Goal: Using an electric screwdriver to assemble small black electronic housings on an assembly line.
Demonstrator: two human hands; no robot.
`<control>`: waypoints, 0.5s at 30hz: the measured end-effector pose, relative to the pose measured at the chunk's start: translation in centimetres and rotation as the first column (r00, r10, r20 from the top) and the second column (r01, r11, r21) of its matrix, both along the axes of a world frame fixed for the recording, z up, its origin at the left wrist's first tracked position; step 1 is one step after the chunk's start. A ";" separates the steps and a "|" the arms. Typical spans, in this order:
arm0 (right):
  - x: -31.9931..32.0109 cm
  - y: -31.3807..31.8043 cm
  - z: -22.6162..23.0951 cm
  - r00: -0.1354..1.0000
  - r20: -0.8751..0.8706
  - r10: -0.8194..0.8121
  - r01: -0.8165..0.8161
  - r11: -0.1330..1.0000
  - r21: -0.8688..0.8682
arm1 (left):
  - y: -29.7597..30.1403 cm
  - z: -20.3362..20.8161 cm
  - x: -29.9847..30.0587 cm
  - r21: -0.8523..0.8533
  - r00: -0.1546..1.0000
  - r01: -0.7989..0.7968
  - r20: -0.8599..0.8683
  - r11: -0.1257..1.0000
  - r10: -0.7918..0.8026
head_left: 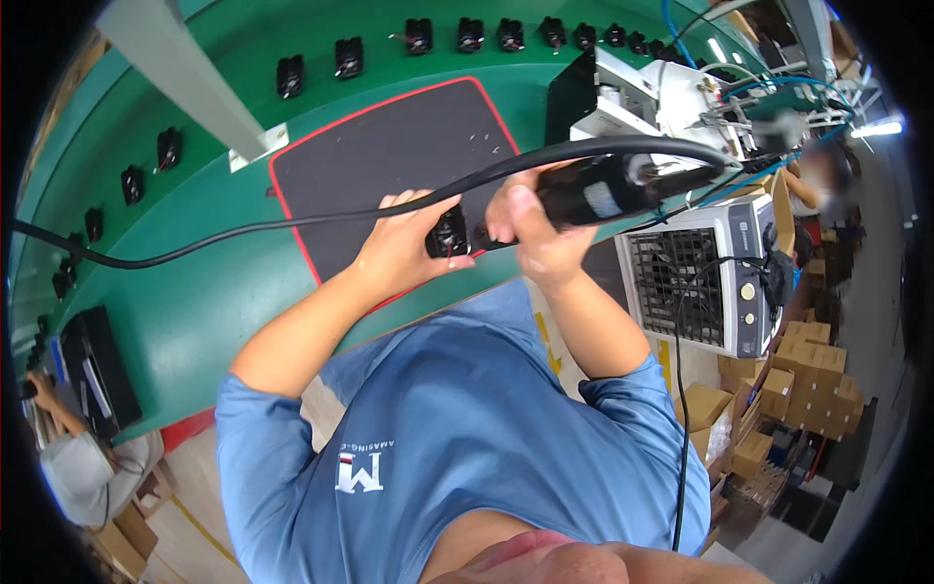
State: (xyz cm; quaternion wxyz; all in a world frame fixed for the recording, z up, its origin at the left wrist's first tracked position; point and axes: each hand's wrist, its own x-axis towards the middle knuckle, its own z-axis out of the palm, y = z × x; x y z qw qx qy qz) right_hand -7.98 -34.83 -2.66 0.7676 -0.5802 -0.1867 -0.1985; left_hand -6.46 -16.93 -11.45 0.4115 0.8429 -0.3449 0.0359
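A left hand (404, 243) grips a small black part (449, 235) over a red-edged dark mat (389, 156). The right hand (530, 229) holds a black corded power screwdriver (608, 190) against it at a green conveyor (195, 311).

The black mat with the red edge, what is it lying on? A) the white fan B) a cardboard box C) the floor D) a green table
D, the black mat lies flat on the green table, just beyond the left hand and the right hand.
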 end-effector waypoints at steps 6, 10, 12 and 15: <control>4.0 -8.5 6.7 0.904 0.136 -0.406 0.412 0.911 -0.019 | 0.4 0.9 -0.7 0.002 1.000 0.028 0.000 1.000 -0.028; 5.6 -12.6 5.6 0.866 0.107 -0.489 0.499 0.857 -0.129 | 0.1 0.8 -0.4 -0.010 0.999 0.027 0.026 1.000 -0.027; 5.8 -13.2 5.0 0.859 0.110 -0.501 0.512 0.847 -0.140 | 0.0 0.7 -0.3 -0.012 0.999 0.025 0.032 1.000 -0.024; 6.2 -13.7 4.2 0.854 0.102 -0.510 0.520 0.842 -0.147 | 0.0 0.9 -0.3 0.007 0.999 0.020 0.029 1.000 -0.020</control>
